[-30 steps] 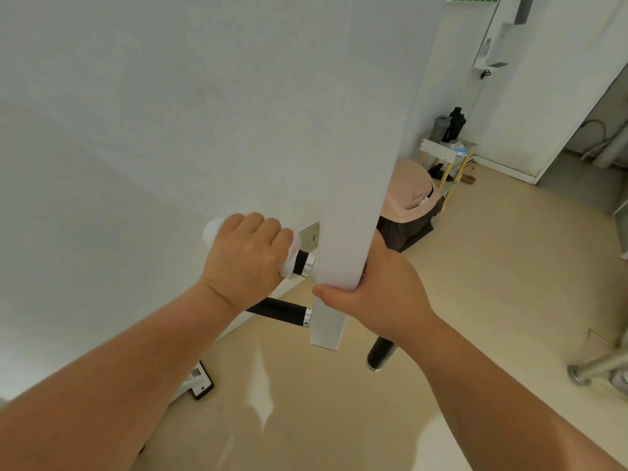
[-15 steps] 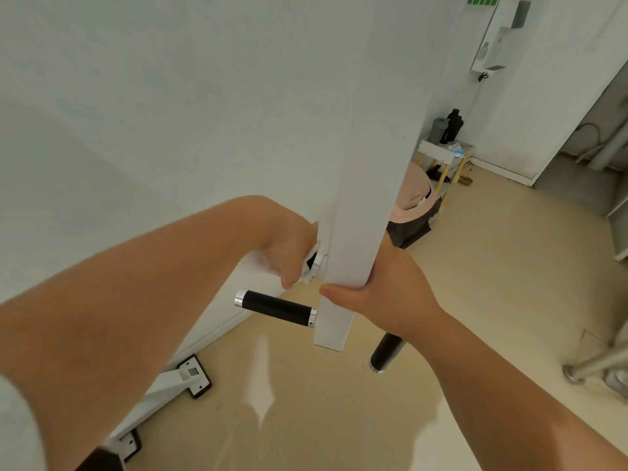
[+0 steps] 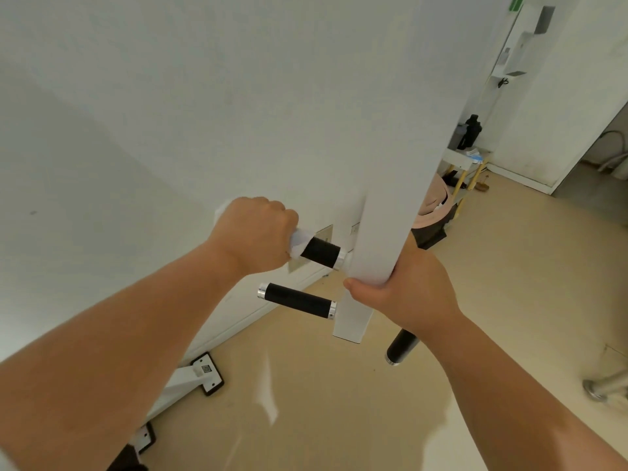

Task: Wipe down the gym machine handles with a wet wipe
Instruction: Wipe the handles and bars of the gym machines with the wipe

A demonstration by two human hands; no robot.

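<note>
The left hand (image 3: pixel 253 232) has its grip closed tight round the white wet wipe (image 3: pixel 300 244), on the outer end of the top black handle (image 3: pixel 321 252). The right hand (image 3: pixel 407 287) has its grip curled round the white post (image 3: pixel 384 198). A second black handle (image 3: pixel 297 299) sticks out just below, bare. Far back a dark bottle (image 3: pixel 470 130) stands on a little shelf (image 3: pixel 458 161); what it holds cannot be seen.

White walls (image 3: pixel 170 96), beige floor (image 3: pixel 509 283), perhaps a stool (image 3: pixel 465 161).

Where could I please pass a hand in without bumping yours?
Free: the space beneath the lower left handle, left of the post. Crowded: the upper handle, where the left hand grips the wet wipe, and the post's right edge, which the right hand holds.
</note>
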